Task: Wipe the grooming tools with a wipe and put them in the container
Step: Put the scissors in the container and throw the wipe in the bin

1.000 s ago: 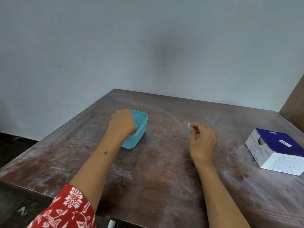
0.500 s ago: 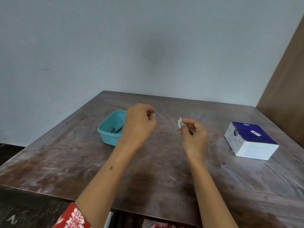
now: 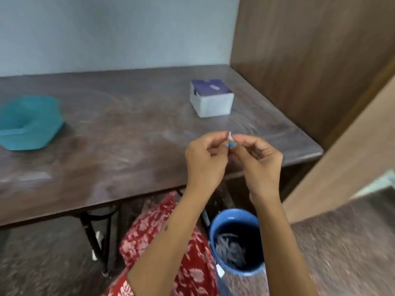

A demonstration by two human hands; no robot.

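Fingertips of my left hand (image 3: 205, 161) and right hand (image 3: 259, 161) pinch the small wipe (image 3: 230, 142) over the table edge; container (image 3: 27, 122) sits far left. Likely discarding it into the blue bin (image 3: 235, 240) below.

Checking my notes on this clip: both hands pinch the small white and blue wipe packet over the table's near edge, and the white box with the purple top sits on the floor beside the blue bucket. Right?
Not quite. The head view shows the white box with the purple top on the brown wooden table, not the floor. The rest holds: left hand and right hand pinch the small white and blue wipe packet.

Pale blue wall (image 3: 111, 33); dark wooden table (image 3: 128, 146); brown wood panel (image 3: 310, 50) at right.
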